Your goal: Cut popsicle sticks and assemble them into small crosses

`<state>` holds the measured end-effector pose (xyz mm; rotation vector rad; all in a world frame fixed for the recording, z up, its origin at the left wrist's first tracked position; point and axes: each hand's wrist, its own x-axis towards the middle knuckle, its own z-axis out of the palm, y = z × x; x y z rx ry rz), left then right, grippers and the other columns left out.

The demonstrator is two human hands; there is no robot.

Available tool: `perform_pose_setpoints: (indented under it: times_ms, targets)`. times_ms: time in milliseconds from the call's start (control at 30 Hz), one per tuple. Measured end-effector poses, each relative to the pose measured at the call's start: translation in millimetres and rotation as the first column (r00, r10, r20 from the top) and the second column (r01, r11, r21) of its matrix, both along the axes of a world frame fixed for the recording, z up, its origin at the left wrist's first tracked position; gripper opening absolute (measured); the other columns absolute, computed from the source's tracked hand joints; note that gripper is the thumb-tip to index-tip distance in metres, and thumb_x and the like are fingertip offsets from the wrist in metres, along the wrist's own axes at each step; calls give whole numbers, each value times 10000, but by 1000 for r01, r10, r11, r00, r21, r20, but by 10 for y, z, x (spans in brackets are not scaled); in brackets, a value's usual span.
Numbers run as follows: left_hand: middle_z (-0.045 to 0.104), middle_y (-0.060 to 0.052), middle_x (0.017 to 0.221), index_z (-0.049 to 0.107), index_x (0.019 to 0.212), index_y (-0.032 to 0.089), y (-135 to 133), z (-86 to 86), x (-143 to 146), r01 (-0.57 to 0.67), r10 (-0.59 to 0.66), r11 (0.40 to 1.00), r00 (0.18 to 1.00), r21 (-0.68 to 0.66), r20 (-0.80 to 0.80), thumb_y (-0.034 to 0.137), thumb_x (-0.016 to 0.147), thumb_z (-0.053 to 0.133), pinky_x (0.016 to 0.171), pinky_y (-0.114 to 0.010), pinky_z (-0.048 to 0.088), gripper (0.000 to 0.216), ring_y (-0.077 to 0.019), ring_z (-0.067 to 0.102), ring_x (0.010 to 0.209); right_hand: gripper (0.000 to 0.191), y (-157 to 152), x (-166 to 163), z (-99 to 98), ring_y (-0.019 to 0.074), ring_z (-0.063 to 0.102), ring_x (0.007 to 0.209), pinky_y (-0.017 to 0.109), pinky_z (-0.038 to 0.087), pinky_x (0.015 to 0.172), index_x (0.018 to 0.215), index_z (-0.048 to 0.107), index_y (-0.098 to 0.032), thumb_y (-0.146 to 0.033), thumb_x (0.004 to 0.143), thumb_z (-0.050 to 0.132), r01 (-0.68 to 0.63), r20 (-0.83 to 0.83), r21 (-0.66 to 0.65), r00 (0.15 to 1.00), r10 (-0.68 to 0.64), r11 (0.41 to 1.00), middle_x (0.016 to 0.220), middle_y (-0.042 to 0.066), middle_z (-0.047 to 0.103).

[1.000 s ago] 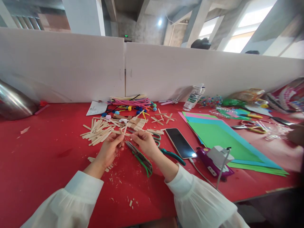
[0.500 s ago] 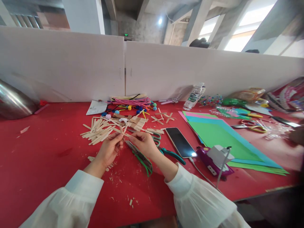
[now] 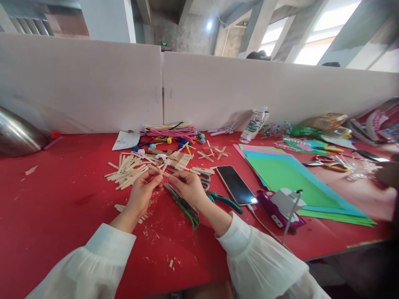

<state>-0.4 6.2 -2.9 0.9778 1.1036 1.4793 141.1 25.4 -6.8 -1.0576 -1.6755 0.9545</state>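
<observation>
My left hand (image 3: 144, 194) is closed, pinching a small piece of crossed wooden craft sticks (image 3: 164, 167) between thumb and fingers. From the other side, my right hand (image 3: 188, 187) grips the end of a craft stick of that piece, its fingertips pressed together. Below the right hand lies a green utility knife (image 3: 183, 206) with its blade side toward the hands. Scissors with teal-green handles (image 3: 225, 202) are partly hidden behind my right wrist. A pile of loose craft sticks (image 3: 127, 171) spreads just beyond my left hand. Several crossed-stick pieces (image 3: 214, 151) lie farther back.
A charging phone (image 3: 236, 185) lies to the right, its cable running to a white plug on a purple power strip (image 3: 274, 209). Coloured paper sheets (image 3: 289, 178), a water bottle (image 3: 254, 124) and pipe cleaners (image 3: 171, 133) are around. Another person's hand (image 3: 388, 172) shows at the right edge.
My left fingers have shifted slightly around the crossed sticks, thumb now straighter along them. The right hand keeps almost the same pinch. The view has moved a little.
</observation>
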Motion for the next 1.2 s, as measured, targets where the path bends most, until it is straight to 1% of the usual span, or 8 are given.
perform_pose_setpoints:
  times_ms: [133, 300, 533, 633, 800, 867, 1000, 1200]
  targets:
    - [578, 44, 563, 621, 723, 143, 26, -45, -19, -69, 69, 998, 997, -12, -43, 333, 515, 749, 501, -201, 443, 309, -69, 503, 477, 201, -14, -3, -6, 114, 462, 571, 228, 355, 547, 672, 631, -165, -294, 780, 521, 38, 106, 131, 993, -52, 991, 602, -2, 561]
    - [581, 40, 532, 646, 701, 137, 30, -37, -35, -61, 59, 997, 998, -53, -28, 343, 482, 767, 483, -206, 420, 324, -66, 481, 452, 185, -34, 17, 4, 138, 519, 635, 236, 387, 587, 745, 655, -186, -238, 817, 493, 46, 232, 287, 966, -116, 957, 690, 32, 596]
    - [582, 36, 523, 640, 673, 128, 32, 16, -40, -57, 57, 992, 998, -115, -1, 357, 402, 796, 469, -209, 413, 387, -70, 490, 448, 251, -37, 36, -18, 185, 547, 771, 289, 420, 720, 802, 661, -190, -223, 866, 420, -8, 384, 499, 898, -213, 866, 792, 82, 622]
    - [591, 30, 534, 630, 646, 125, 30, 24, -53, -36, 40, 987, 999, -158, 22, 332, 374, 805, 476, -210, 423, 384, -72, 504, 461, 255, -40, 34, -18, 188, 545, 771, 294, 422, 722, 792, 666, -189, -240, 870, 428, -23, 404, 513, 889, -217, 858, 788, 85, 621]
    - [589, 31, 539, 633, 640, 126, 18, 12, -82, 68, -57, 981, 996, -182, 65, 291, 420, 799, 480, -200, 431, 322, -74, 522, 483, 181, -41, 24, -18, 148, 547, 647, 245, 420, 605, 766, 665, -186, -228, 834, 503, -1, 297, 386, 947, -123, 923, 698, 42, 609]
    - [593, 28, 552, 638, 648, 128, 16, 2, -91, 106, -95, 979, 993, -177, 70, 293, 453, 792, 481, -195, 430, 298, -72, 527, 489, 183, -34, 23, -26, 145, 549, 638, 241, 418, 595, 761, 664, -181, -229, 836, 504, -11, 288, 371, 952, -104, 929, 692, 39, 616]
    - [602, 23, 570, 645, 652, 127, 14, 3, -109, 124, -114, 975, 991, -187, 64, 293, 464, 794, 471, -181, 428, 292, -71, 535, 496, 228, -19, 29, -38, 173, 562, 726, 263, 432, 666, 780, 666, -162, -234, 861, 466, -21, 344, 491, 923, -171, 871, 764, 77, 633]
    - [603, 27, 567, 629, 620, 123, -4, 66, -110, 128, -115, 966, 991, -223, 68, 291, 417, 810, 466, -174, 434, 321, -69, 539, 490, 273, -12, 39, -41, 176, 534, 738, 272, 423, 695, 796, 655, -158, -223, 891, 408, -104, 468, 626, 843, -266, 773, 779, 81, 628]
